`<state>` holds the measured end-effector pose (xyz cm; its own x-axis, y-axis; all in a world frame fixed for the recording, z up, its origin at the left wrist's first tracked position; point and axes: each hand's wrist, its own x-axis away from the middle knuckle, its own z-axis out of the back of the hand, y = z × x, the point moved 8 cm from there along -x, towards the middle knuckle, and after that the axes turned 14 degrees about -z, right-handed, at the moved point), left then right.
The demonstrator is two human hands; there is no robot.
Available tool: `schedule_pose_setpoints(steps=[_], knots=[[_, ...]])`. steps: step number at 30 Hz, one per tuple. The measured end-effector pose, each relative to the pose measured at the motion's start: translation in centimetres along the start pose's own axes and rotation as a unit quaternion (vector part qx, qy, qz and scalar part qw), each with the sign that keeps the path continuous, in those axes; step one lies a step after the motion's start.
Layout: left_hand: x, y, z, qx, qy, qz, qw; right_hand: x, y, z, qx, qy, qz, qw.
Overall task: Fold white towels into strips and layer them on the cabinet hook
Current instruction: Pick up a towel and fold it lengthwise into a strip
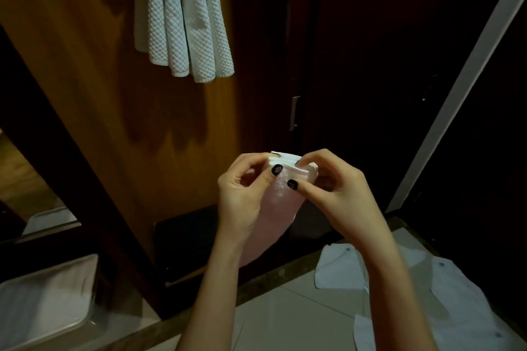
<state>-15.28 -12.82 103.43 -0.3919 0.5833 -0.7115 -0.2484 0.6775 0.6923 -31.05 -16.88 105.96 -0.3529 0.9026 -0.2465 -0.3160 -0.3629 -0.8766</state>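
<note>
Head view: a folded white towel strip was held up in front of the cabinet door, its top edge pinched, the fingers of the left hand and the right hand clamped on the cloth. More folded towels were seen hung near the door's top edge. A white shirt was spread on the floor.

- My left hand and my right hand are bare, with nothing worn on them.
- Both forearms run uncovered down to the lower edge of the view.
- My nails are painted glossy black.
- The left thumbnail carries a small pale pattern on the black, too fine to read.
- The right thumbnail bears a similar pale mark.
- A sliver of black nail shows on one right fingertip.
</note>
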Motion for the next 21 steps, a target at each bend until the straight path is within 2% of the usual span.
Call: schedule_pose_setpoints(steps=[6, 9, 11, 14, 17, 19, 21], knots=[[0.7, 0.6, 0.1, 0.006, -0.026, 0.010, 1.000, 0.5, 0.4, -0.5, 0.057, 0.027, 0.003, 0.998], [1.3, 0.0, 0.0, 0.076, -0.076, 0.071, 0.992, 0.5, 0.9, -0.6, 0.036, 0.001, -0.012, 0.999], [1.4, 0.1, 0.2, 0.089, -0.098, 0.083, 0.988, 0.6, 1.1, -0.7, 0.007, -0.018, -0.019, 1.000], [1.4, 0.8, 0.6, 0.076, -0.074, 0.067, 0.992, 0.7, 1.0, -0.9, -0.065, -0.031, -0.014, 0.997], [1.4, 1.5, 0.5, 0.050, -0.047, 0.040, 0.997, 0.5, 1.8, -1.6, -0.163, -0.063, -0.060, 0.983], [1.4, 1.7, 0.1, 0.023, -0.038, 0.020, 0.999, 0.6, 2.1, -2.1, -0.174, -0.082, -0.081, 0.978], [1.5, 1.7, 0.1, -0.006, -0.015, 0.008, 1.000, 0.4, 2.1, -1.8, -0.157, -0.051, -0.082, 0.983]])
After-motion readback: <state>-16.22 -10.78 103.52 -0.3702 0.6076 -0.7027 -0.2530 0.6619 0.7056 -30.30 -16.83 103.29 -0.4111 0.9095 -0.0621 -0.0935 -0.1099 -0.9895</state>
